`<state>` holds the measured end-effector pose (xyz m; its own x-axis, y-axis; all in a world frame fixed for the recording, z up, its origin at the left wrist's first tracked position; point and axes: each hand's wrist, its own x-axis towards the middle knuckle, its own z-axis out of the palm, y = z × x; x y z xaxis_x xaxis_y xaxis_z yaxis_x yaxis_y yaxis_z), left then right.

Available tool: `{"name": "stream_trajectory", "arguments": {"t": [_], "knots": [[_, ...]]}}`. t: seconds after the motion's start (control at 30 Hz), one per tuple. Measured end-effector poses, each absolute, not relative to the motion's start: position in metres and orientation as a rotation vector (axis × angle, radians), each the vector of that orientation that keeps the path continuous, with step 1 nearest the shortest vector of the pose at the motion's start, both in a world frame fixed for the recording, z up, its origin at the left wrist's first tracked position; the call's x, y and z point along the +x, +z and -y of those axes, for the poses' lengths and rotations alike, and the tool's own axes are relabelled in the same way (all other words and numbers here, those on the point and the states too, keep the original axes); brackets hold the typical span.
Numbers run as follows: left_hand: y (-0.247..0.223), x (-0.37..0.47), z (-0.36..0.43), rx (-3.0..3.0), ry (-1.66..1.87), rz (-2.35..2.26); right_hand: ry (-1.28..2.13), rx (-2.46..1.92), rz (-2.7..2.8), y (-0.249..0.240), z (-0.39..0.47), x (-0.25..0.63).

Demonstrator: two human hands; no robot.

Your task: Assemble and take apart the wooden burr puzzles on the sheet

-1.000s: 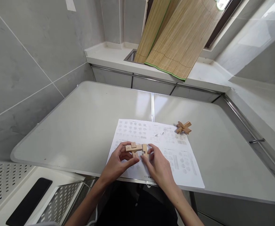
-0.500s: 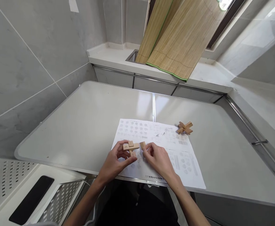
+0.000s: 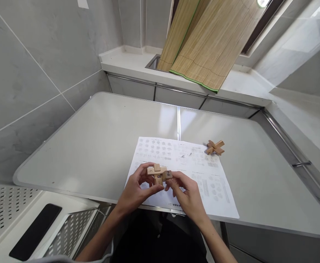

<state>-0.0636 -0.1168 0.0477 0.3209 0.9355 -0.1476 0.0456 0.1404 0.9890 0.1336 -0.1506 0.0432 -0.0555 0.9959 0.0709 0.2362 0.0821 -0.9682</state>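
My left hand [image 3: 138,186] is closed around a cluster of interlocked wooden puzzle pieces [image 3: 156,170], thumb below and fingers behind. In my right hand [image 3: 185,190], between thumb and fingers, is a wooden puzzle piece [image 3: 168,175] with a dark "2" on its end. This piece meets the right side of the cluster; whether it is fitted into it I cannot tell. Beneath both hands lies a printed instruction sheet [image 3: 181,164]. Farther right, an assembled wooden cross-shaped puzzle [image 3: 215,147] rests on the sheet's upper right edge.
The grey-white table [image 3: 102,138] has a seam down its middle. A black phone [image 3: 35,232] lies on a white perforated stand [image 3: 1,208] at lower left. A bamboo blind [image 3: 203,47] hangs over the counter [image 3: 127,67] and a sink [image 3: 152,63] behind the table.
My right hand has brought its piece left against the cluster and turned it, so the numbered end now shows. My left hand has shifted slightly right with the cluster.
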Motion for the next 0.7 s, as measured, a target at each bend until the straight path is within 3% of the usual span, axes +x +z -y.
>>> {"name": "stream_trajectory", "arguments": {"t": [0.13,0.4,0.7], "knots": [[0.047,-0.064,0.119,1.292,0.844,-1.031,1.094,-1.326,1.390,0.034,0.158,0.134],[0.040,-0.062,0.119,1.322,0.854,-1.029,0.850,-1.358,1.503,0.031,0.161,0.134],[0.045,-0.058,0.119,1.427,0.858,-1.009,0.956,-1.419,1.415,0.030,0.168,0.132]]}}
